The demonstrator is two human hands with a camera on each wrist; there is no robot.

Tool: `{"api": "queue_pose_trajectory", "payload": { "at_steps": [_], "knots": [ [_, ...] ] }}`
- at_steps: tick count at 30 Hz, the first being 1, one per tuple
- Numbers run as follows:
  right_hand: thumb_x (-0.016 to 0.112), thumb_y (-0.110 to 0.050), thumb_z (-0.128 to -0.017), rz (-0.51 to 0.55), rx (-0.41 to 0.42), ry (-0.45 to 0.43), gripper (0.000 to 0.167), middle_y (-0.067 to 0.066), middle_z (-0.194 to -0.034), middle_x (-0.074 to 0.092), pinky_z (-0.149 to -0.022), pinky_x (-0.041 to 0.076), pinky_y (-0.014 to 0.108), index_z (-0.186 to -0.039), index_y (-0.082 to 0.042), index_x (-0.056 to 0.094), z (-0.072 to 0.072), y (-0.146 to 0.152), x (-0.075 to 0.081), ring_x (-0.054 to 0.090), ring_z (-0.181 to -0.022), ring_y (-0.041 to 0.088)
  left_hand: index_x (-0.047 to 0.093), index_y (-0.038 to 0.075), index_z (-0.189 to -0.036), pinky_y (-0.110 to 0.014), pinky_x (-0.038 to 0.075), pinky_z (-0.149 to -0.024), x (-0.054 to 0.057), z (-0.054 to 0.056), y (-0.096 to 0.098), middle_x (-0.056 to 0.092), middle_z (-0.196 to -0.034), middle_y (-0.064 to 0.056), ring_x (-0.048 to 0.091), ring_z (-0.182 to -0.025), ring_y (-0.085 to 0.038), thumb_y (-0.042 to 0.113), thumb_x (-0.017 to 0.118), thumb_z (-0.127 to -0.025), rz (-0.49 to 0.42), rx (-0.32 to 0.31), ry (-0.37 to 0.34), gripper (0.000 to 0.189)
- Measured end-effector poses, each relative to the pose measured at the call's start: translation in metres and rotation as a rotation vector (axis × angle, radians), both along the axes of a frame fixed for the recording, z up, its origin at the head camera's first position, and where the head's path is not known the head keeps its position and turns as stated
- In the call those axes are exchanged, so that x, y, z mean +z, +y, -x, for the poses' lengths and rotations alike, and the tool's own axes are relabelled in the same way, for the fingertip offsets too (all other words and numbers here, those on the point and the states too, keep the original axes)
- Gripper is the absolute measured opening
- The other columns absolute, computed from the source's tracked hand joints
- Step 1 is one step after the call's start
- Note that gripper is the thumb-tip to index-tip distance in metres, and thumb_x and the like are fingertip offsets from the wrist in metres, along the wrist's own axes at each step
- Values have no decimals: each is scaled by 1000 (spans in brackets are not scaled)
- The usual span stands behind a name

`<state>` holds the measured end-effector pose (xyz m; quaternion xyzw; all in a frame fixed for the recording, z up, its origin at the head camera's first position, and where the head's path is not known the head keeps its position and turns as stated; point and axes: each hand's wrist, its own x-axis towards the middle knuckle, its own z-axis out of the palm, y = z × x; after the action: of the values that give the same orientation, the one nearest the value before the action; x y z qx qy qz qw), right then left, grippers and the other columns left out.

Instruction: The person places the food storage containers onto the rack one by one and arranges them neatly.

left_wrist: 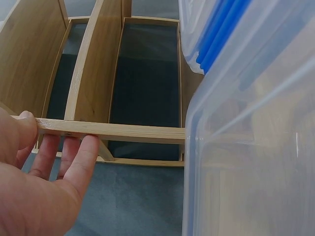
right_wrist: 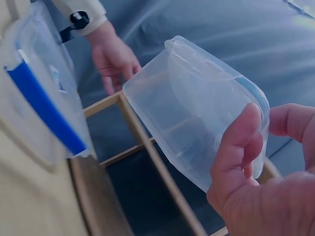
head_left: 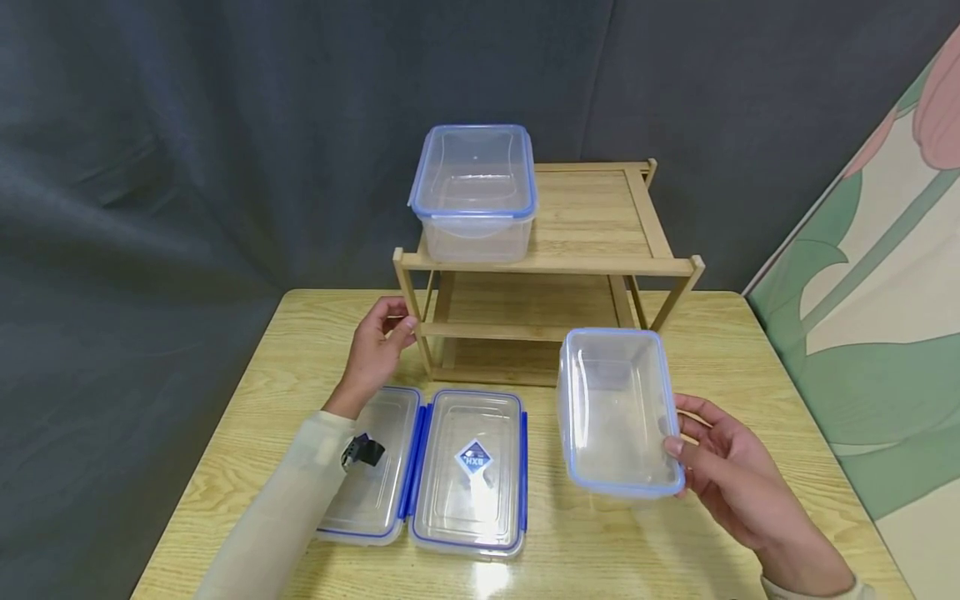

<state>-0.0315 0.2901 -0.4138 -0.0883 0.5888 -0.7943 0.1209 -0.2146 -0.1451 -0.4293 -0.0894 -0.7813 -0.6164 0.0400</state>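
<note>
My right hand (head_left: 731, 479) grips a clear plastic food container (head_left: 617, 400) by its right side, thumb at the blue-tinted rim and fingers on the outer wall. Nothing shows inside the container, which is tilted in front of the right part of a bamboo shelf rack (head_left: 600, 221). At the rack's front left leg (left_wrist: 128, 130), my left hand (head_left: 378, 346) pinches the wood, with the thumb on one side and the fingertips on the other in the left wrist view. Below that hand lie two clear lids with blue clips, one lid (head_left: 468, 512) with a blue diamond label, the other lid (head_left: 371, 504) partly behind my forearm.
A second clear container (head_left: 480, 237) with a blue rim stands on the left of the rack's top board. The rack stands at the back of a wooden table (head_left: 240, 425). Dark cloth (head_left: 225, 125) hangs behind, and a flower-patterned panel (head_left: 892, 333) borders the right.
</note>
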Motion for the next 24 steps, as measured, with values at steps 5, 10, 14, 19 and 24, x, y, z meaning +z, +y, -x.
{"api": "queue_pose_trajectory", "payload": {
  "at_steps": [5, 10, 14, 19, 24],
  "knots": [
    [39, 16, -104, 54, 4, 49, 49, 4, -122, 71, -57, 61, 23, -146, -9, 47, 6, 4, 18, 75, -89, 18, 58, 3, -133, -44, 64, -100, 0, 1, 0, 59, -126, -18, 64, -115, -33, 11, 57, -109, 6, -4, 11, 25],
    [37, 19, -103, 111, 7, 73, 51, 7, -124, 72, -68, 68, 29, -147, -6, 48, 12, 6, 36, 77, -97, 21, 58, 3, -132, -44, 64, -100, 0, 0, 0, 59, -125, -18, 64, -115, -33, 10, 57, -109, 4, -4, 11, 24],
    [34, 21, -103, 166, 15, 112, 53, 10, -125, 71, -76, 70, 36, -148, -3, 47, 16, 6, 50, 76, -102, 23, 58, 3, -133, -40, 64, -99, -1, 1, 0, 59, -126, -18, 64, -116, -33, 10, 57, -109, 2, -4, 5, 25],
    [31, 23, -101, 235, 50, 176, 53, 15, -123, 71, -78, 70, 38, -148, 4, 45, 22, 5, 65, 75, -103, 24, 58, 3, -133, -36, 65, -98, -1, 0, 0, 59, -126, -18, 64, -118, -33, 10, 57, -109, 1, -7, -1, 25],
    [30, 23, -101, 285, 45, 184, 49, 19, -120, 72, -72, 70, 39, -145, 7, 45, 29, 4, 83, 76, -98, 27, 58, 3, -132, -36, 65, -97, -1, 1, -1, 59, -126, -17, 64, -117, -33, 10, 58, -109, 6, -3, -4, 24]
  ]
}}
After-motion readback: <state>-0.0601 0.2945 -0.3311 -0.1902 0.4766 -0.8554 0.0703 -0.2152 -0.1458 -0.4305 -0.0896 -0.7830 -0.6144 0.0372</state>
